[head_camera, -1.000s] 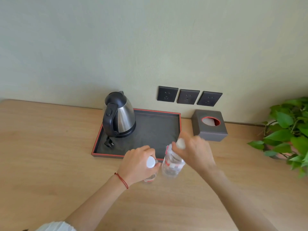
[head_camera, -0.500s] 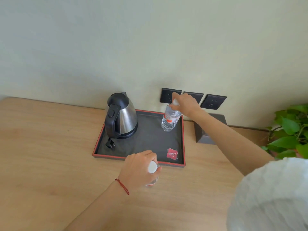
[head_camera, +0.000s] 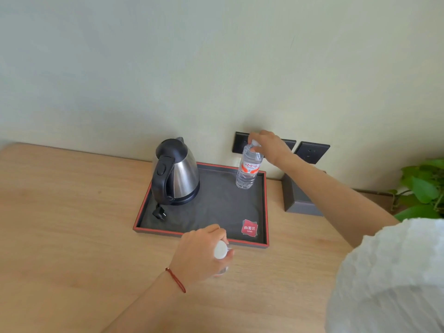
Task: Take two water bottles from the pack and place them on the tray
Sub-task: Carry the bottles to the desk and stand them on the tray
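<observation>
A dark tray with a red rim lies on the wooden table against the wall. One clear water bottle with a red label stands upright in the tray's far right corner. My right hand grips it at the neck, just under the white cap. My left hand holds a second water bottle on the table just in front of the tray's near edge; only its white cap and a bit of clear body show past my fingers. The pack is not in view.
A steel kettle with black handle stands on the tray's far left, its plug beside it. A grey tissue box sits right of the tray, partly behind my arm. Wall sockets and a green plant are at right.
My right hand carried its bottle from the table in front of the tray to the tray's far right corner and set it upright. My left hand has barely moved with its bottle.
</observation>
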A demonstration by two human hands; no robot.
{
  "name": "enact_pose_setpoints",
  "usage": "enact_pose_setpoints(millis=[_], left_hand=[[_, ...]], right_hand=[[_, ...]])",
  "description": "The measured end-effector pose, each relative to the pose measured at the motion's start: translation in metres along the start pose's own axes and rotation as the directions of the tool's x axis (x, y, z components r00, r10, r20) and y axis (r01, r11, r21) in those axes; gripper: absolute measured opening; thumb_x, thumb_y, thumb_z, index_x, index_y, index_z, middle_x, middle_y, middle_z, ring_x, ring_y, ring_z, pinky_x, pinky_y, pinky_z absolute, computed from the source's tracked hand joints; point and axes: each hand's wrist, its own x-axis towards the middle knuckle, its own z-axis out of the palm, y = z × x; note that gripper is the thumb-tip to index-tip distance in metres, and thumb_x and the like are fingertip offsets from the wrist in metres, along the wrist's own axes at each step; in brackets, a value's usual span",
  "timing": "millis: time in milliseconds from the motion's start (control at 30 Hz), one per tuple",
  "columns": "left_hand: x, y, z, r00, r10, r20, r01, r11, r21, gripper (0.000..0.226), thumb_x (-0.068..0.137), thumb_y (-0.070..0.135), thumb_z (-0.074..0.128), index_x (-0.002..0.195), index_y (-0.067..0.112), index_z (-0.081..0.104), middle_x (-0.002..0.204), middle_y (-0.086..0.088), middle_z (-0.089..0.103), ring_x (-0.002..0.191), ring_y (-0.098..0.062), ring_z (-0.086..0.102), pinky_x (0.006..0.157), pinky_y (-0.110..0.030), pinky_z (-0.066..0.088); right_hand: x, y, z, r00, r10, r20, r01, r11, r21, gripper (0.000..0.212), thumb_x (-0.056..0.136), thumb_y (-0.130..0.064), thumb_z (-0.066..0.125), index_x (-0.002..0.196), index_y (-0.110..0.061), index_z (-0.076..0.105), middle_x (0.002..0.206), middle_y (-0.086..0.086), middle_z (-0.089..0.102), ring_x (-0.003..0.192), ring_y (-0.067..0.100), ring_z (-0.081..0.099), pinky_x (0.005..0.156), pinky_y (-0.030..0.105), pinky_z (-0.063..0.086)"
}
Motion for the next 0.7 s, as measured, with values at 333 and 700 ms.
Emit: enact_pose_setpoints(millis=[333,700], left_hand=[[0.001,-0.013,-0.029,0.987,-0.156,-0.028,0.135,0.920,-0.367,0.050,0.049,0.057,0.072,0.068,0.011,0.066,0.067,-0.002,0.067,0.065,-0.021,0.063,0.063,-0.045,0.054],[0.140,-0.021,-0.052,0.966,-0.163,-0.200,0.090,0.939,-0.331,0.032,0.058,0.031,0.088,0.069,0.005,0.072,0.064,-0.012,0.071,0.058,-0.015,0.055,0.058,-0.032,0.050]], right_hand=[[0.002,-0.001,0.002,1.000,0.015,-0.012,-0.014,1.000,0.024,0.018,0.088,-0.010,0.059,0.105,-0.003,0.056,0.108,0.024,0.058,0.093,0.040,0.056,0.080,0.045,0.050],[0.007,0.001,0.006,0.998,0.064,-0.023,-0.063,0.997,0.040,0.021,0.088,-0.012,0.059,0.108,-0.005,0.055,0.109,0.023,0.057,0.096,0.039,0.055,0.081,0.042,0.050]])
